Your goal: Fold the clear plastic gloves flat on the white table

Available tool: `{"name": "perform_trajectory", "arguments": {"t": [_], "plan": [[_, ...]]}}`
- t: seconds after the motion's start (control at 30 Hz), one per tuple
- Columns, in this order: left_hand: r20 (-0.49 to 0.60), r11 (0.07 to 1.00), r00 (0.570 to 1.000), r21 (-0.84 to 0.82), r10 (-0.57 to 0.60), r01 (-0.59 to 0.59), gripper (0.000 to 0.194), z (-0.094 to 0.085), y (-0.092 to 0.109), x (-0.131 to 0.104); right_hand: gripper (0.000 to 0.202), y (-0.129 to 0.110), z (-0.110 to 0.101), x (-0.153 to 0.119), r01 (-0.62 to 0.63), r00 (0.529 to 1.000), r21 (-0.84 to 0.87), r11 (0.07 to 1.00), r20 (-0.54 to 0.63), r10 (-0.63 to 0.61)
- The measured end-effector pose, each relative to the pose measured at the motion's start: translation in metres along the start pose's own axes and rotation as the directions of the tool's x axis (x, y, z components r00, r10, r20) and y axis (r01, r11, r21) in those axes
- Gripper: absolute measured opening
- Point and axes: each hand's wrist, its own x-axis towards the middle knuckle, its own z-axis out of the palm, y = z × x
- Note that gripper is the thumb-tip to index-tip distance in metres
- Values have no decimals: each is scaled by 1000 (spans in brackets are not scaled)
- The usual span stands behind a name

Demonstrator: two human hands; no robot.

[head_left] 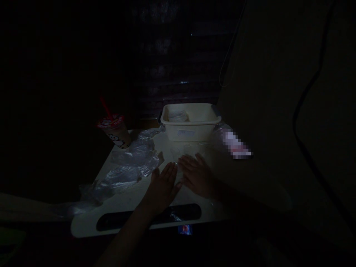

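Observation:
My left hand (162, 188) lies flat near the middle of the small white table (125, 200), its fingers stretched forward and the thumb out to the right. Beside it my right hand (196, 175) is also flat, fingers spread and slightly blurred, pointing to the left. The fingertips of both hands nearly meet over a thin clear plastic piece (175, 152), which is hard to make out in the dark. Neither hand grips anything. Left of them is a crumpled run of clear plastic bags (125, 174).
A cream plastic basin (182, 130) stands at the table's back, holding a stack of clear plastic (178, 116). A lidded drink cup (118, 135) with a red straw is at the back left. A blurred-out pink and white item (236, 145) lies at right. A dark cable (299, 111) hangs at far right.

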Motion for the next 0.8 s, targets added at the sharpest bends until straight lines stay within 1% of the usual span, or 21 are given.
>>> {"name": "perform_trajectory", "arguments": {"t": [0.07, 0.13, 0.23, 0.47, 0.6, 0.8], "plan": [[22, 1000, 1000, 0, 11, -11, 50, -1, 0, 0, 48, -11, 3, -4, 22, 999, -46, 999, 28, -21], [31, 1000, 999, 1, 22, -22, 50, -1, -1, -1, 52, -15, 8, -7, 11, 999, -80, 997, 32, -9], [27, 1000, 999, 4, 17, -17, 50, 0, -1, -1, 54, -10, 11, -11, -37, 999, -123, 992, 20, 40], [8, 1000, 1000, 7, -2, 2, 52, 0, 1, 0, 51, 0, 7, -18, -112, 992, -182, 977, 36, 121], [7, 1000, 1000, 3, 6, -6, 52, -1, 1, 0, 51, 1, 7, -20, -134, 989, -194, 972, 42, 145], [-25, 1000, 1000, -2, 11, -11, 52, 1, 0, 0, 51, 1, 7, -20, -149, 986, -174, 974, 52, 160]]}}
